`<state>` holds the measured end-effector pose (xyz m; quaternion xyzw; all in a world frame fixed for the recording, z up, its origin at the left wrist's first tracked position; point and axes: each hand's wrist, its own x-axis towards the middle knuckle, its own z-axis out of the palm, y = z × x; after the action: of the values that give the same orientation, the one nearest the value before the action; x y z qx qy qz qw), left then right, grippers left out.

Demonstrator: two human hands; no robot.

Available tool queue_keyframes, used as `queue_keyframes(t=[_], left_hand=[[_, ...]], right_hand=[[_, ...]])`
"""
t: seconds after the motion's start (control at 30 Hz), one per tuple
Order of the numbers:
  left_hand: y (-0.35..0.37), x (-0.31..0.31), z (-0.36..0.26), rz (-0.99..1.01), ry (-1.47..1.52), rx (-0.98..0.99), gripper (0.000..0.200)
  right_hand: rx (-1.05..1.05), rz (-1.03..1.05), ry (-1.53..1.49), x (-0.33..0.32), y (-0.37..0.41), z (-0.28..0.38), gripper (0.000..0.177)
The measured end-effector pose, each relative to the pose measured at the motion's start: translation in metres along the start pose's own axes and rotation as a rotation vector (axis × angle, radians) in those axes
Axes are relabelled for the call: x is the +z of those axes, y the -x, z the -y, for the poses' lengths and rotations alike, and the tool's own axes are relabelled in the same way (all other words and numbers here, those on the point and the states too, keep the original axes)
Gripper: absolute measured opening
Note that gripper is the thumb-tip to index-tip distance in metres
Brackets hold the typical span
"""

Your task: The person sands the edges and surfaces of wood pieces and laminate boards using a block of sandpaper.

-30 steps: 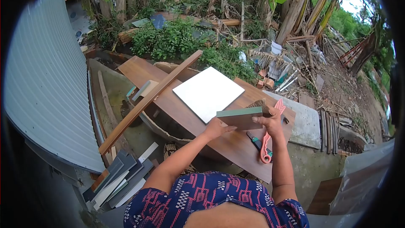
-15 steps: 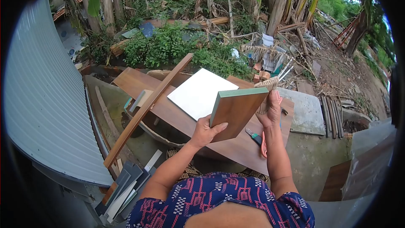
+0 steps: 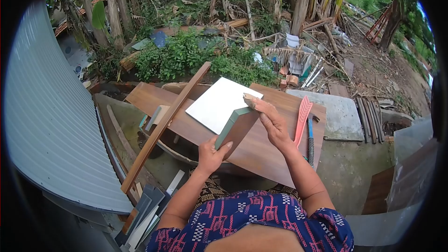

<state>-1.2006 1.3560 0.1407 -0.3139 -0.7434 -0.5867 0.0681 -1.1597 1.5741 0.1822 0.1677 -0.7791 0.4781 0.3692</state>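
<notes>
My left hand (image 3: 213, 156) grips the lower left of a brown wood-grain board (image 3: 243, 129) with a green edge, thumb on its face. The board is held tilted above the table, its green edge turned up and to the left. My right hand (image 3: 273, 123) is at the board's upper end, fingers curled over a crumpled tan piece (image 3: 252, 100) that looks like a rag. The piece lies against the board's top corner; most of it is hidden under the fingers. Beside my right forearm lie a coral-pink ridged strip (image 3: 303, 116) and a hammer (image 3: 311, 137) with a blue shaft.
A white square panel (image 3: 217, 105) rests on the brown tabletop board (image 3: 275, 158). A long wooden batten (image 3: 168, 123) slants across the left side. Offcuts (image 3: 144, 214) lean at lower left, near a corrugated metal sheet (image 3: 65, 112). A concrete slab (image 3: 343, 119) lies right.
My right hand has moved left and slightly down with the tan piece, onto the board's upper corner. The board has turned to show more green edge. The pink strip and hammer are now uncovered.
</notes>
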Motion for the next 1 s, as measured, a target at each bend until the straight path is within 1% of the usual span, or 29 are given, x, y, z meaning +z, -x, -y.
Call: queue_keyframes(t=[0.1, 0.2, 0.3, 0.33, 0.4, 0.43, 0.5, 0.53, 0.57, 0.6, 0.67, 0.7, 0.73, 0.8, 0.9, 1.0], left_hand=[[0.005, -0.013, -0.008, 0.082, -0.092, -0.083, 0.025], [0.008, -0.015, 0.005, 0.111, -0.122, -0.099, 0.026], [0.009, -0.013, 0.006, 0.116, -0.067, -0.130, 0.023], [0.010, -0.014, 0.010, 0.124, -0.005, -0.188, 0.023], [0.012, -0.018, 0.019, 0.145, 0.124, -0.305, 0.023], [0.013, -0.020, 0.019, 0.130, 0.263, -0.344, 0.023], [0.009, -0.026, 0.019, 0.085, 0.543, -0.413, 0.024], [0.006, -0.030, 0.021, 0.059, 0.571, -0.439, 0.024], [0.001, -0.035, 0.025, 0.028, 0.600, -0.468, 0.025], [-0.003, -0.041, 0.033, -0.007, 0.631, -0.499, 0.025], [-0.011, -0.049, 0.065, -0.020, 0.709, -0.629, 0.033], [-0.018, -0.052, 0.073, -0.042, 0.764, -0.702, 0.036], [-0.024, -0.055, 0.081, -0.062, 0.819, -0.770, 0.039], [-0.032, -0.057, 0.090, -0.011, 0.807, -0.822, 0.043], [-0.035, -0.051, 0.096, 0.059, 0.807, -0.848, 0.044], [-0.034, -0.042, 0.102, 0.127, 0.835, -0.859, 0.044]], right_hand=[[0.463, 0.010, -0.385, -0.007, 0.002, -0.017, 0.028], [0.136, 0.061, -0.067, 0.005, 0.007, 0.002, 0.027], [-0.021, 0.063, -0.010, 0.021, 0.011, 0.037, 0.026], [0.001, 0.045, -0.021, 0.021, 0.012, 0.031, 0.026], [0.047, 0.006, -0.037, 0.019, 0.019, -0.003, 0.027], [0.205, -0.111, -0.148, 0.021, 0.029, -0.036, 0.027], [0.555, -0.247, -0.517, 0.006, 0.041, -0.053, 0.027], [0.731, -0.310, -0.705, 0.004, 0.046, -0.057, 0.028], [0.802, -0.320, -0.810, 0.007, 0.047, -0.047, 0.032], [0.870, -0.242, -0.877, 0.012, 0.052, -0.046, 0.032], [1.017, -0.073, -1.007, 0.025, 0.067, -0.042, 0.034], [1.068, 0.019, -1.017, 0.034, 0.073, -0.038, 0.038], [1.106, 0.067, -1.051, 0.045, 0.077, -0.034, 0.039], [1.181, 0.157, -1.117, 0.065, 0.084, -0.028, 0.041], [1.254, 0.112, -1.239, 0.089, 0.086, -0.032, 0.042], [1.219, 0.025, -1.223, 0.106, 0.080, -0.041, 0.038]])
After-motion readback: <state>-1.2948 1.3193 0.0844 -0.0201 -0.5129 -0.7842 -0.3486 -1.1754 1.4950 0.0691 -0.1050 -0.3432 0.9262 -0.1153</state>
